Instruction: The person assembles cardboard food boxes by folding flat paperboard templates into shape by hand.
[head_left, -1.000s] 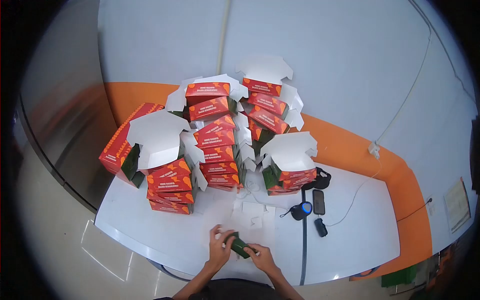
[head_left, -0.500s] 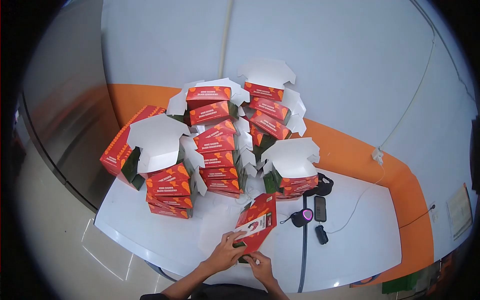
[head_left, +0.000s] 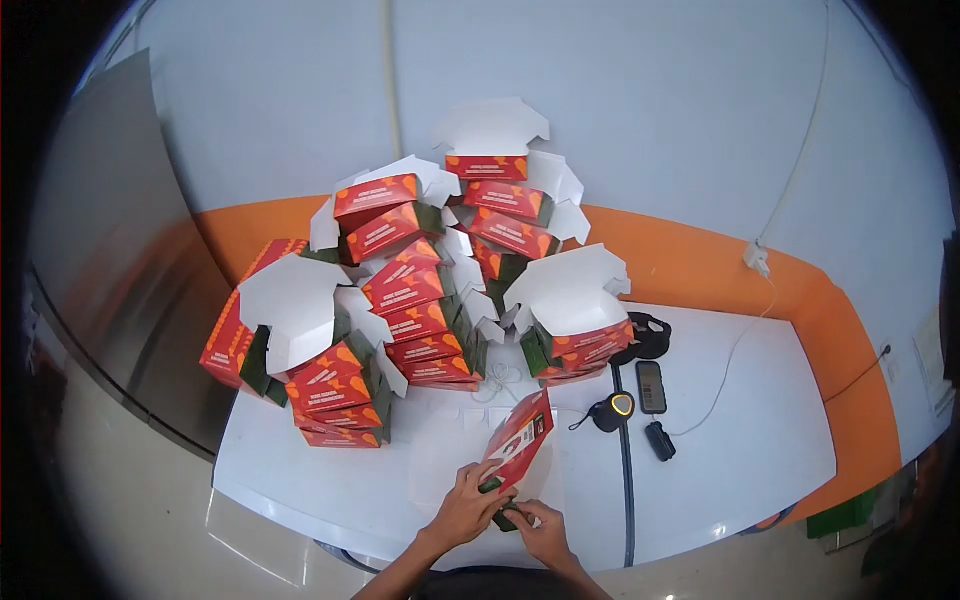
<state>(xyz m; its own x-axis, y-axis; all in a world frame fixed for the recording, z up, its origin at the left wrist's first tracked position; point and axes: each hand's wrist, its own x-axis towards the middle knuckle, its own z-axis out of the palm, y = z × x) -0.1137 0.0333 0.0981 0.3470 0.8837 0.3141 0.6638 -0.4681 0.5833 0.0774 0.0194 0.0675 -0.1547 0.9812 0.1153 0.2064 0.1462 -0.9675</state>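
A red cardboard food box [head_left: 526, 452], partly folded, stands tilted near the table's front edge. My left hand [head_left: 468, 506] grips its left side, fingers bent over the printed panel and a green side panel. Low at the near end, my right hand [head_left: 541, 532] pinches a dark green flap of the same box between thumb and fingers. White inner card shows beneath and around it, lying on the white table. Part of the box's near corner is hidden by my fingers.
Leaning stacks of red boxes with raised white lids [head_left: 415, 290] fill the table's back and left. To the right lie a round black speaker [head_left: 611, 411], a phone [head_left: 651, 388], a small black device [head_left: 660, 441] with a cable, and a black strap-like item [head_left: 652, 338].
The box has turned and tilted more upright, its red panel looking narrower. My right hand has drawn the green flap outward at the near end. The camera view has shifted slightly.
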